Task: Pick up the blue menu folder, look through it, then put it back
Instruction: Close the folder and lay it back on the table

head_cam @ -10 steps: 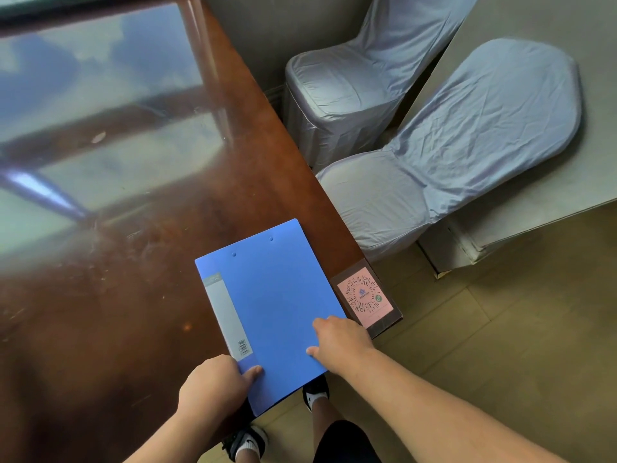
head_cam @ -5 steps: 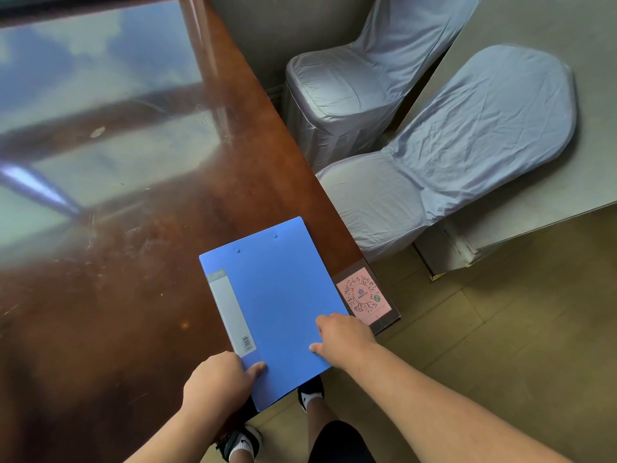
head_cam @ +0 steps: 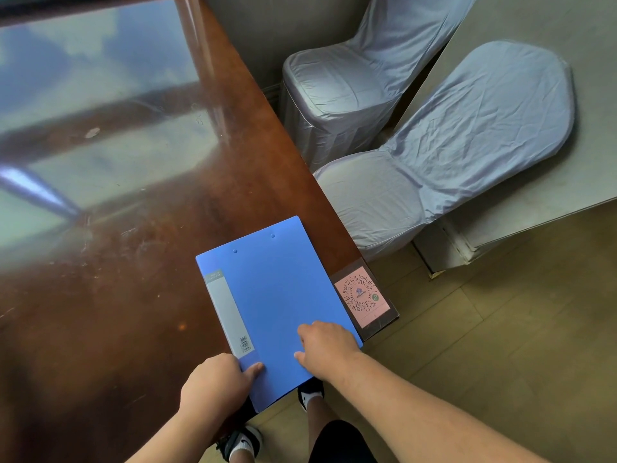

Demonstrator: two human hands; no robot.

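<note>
Glossy brown tabletop (head_cam: 110, 295), lower centre: closed blue menu folder (head_cam: 277, 295) overhanging. Left hand (head_cam: 217, 384) fingers pinching its corner; right hand (head_cam: 325, 345) flat on cover. Pick-up stage; lift next.

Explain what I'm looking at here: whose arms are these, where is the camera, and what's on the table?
The camera sits on a person's head, looking down, so the arms are their own. No robot is involved. A closed blue folder lies at the corner of a glossy brown table, its near end overhanging the edge. The left hand grips that end, thumb on top; the right hand rests on the cover. Beside it lies a pink QR card. Two covered chairs stand nearby.
</note>
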